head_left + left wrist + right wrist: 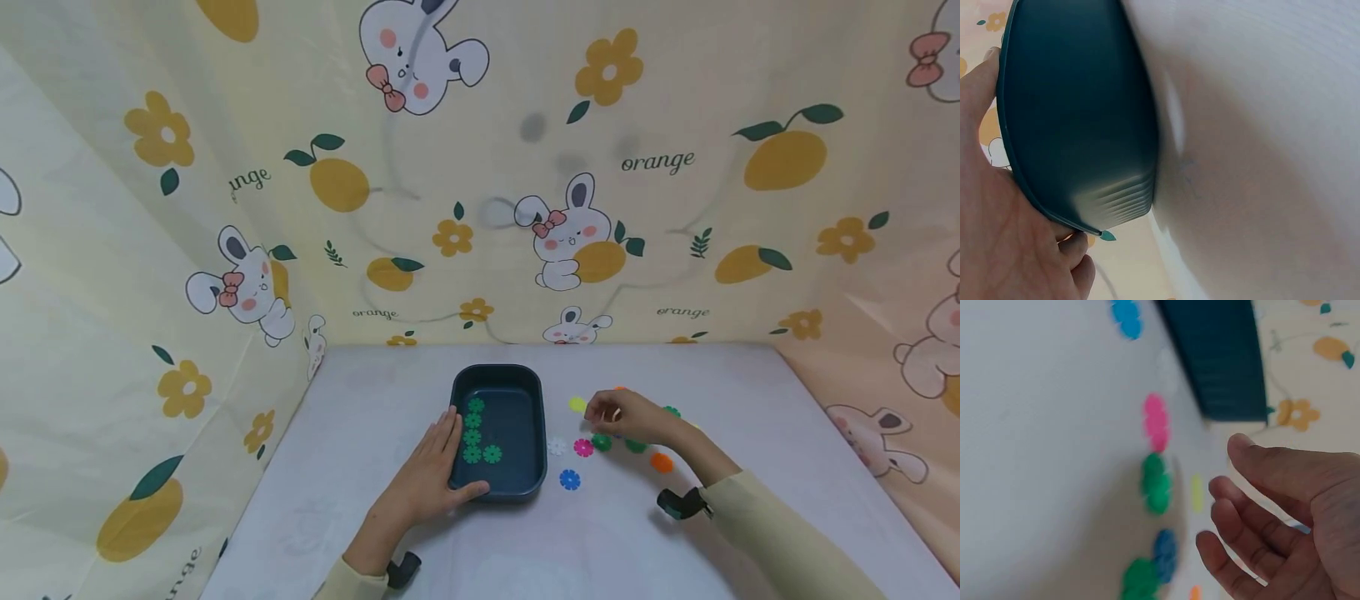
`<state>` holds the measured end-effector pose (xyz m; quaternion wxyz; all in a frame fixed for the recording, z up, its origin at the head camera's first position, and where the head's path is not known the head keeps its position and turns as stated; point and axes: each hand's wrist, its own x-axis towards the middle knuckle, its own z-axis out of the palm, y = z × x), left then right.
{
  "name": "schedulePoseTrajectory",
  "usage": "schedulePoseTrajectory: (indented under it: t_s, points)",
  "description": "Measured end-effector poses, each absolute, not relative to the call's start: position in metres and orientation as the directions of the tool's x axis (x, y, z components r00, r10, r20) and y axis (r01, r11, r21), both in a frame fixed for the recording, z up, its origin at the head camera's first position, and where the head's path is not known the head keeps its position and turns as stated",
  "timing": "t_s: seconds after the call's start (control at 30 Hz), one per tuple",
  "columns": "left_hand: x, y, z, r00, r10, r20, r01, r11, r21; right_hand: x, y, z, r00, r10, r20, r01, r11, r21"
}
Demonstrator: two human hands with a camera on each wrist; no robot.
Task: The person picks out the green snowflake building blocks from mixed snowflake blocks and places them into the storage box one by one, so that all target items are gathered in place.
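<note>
- My left hand (427, 471) lay along the left side of the dark tray (517, 417), fingers nearly straight, thumb across the near rim: contact without a clench.
- My right hand (637, 414) hung over the scattered pieces, fingers loosely bent, thumb parted from the fingertips; I saw nothing held between them.
- A yellow piece (577, 404) lay just left of my right fingertips. A pink piece (583, 448) and a green piece (602, 442) sat side by side, nearer me than those fingertips; a blue piece (570, 480) lay nearer still, and an orange piece (662, 462) near the wrist.
- Five green pieces (472, 437) were in the tray, just right of my left fingers: four in a line along the wall, one beside the nearest of these.
- Judged by eye, the pieces were light, thin and stiff, perhaps slick, hardly fragile. Best hold: thumb and forefinger on opposite notched edges (flat on the white table (585, 542), they offered little to get a nail under).
- The tray looked rigid but light enough to skid; its rim seemed the place to hold.
</note>
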<state>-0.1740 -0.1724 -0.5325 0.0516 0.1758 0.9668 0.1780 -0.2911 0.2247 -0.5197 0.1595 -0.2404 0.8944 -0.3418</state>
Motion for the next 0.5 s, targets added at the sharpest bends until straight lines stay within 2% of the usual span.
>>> schedulePoseTrajectory:
  t_s: [0.27, 0.5]
  points:
    - [-0.174, -0.173, -0.533, -0.932, 0.36, -0.043, 0.323, 0.877, 0.355, -0.284, 0.237, -0.542, -0.872, -0.454, -0.184, -0.25, 0.735, -0.63]
    - [-0.175, -0.172, -0.533, -0.931, 0.362, -0.045, 0.324, 0.877, 0.355, -0.283, 0.236, -0.545, -0.887, -0.417, -0.2, -0.218, 0.758, -0.615]
